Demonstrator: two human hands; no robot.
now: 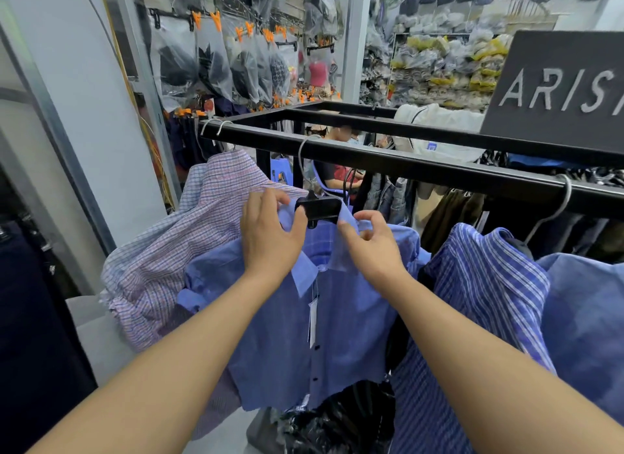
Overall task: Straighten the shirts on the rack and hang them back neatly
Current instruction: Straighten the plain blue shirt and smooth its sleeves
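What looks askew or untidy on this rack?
The checked shirt on the left slumps in a rumpled heap, bunched rather than hanging flat. The plain blue shirt sits unevenly on its black hanger, with its collar points lopsided. The left hand and right hand grip that collar.

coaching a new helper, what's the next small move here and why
Probably pull the collar halves down and flatten them: the left hand and right hand each pinch the collar of the plain blue button-up shirt beside the black plastic hanger, and it sits uneven.
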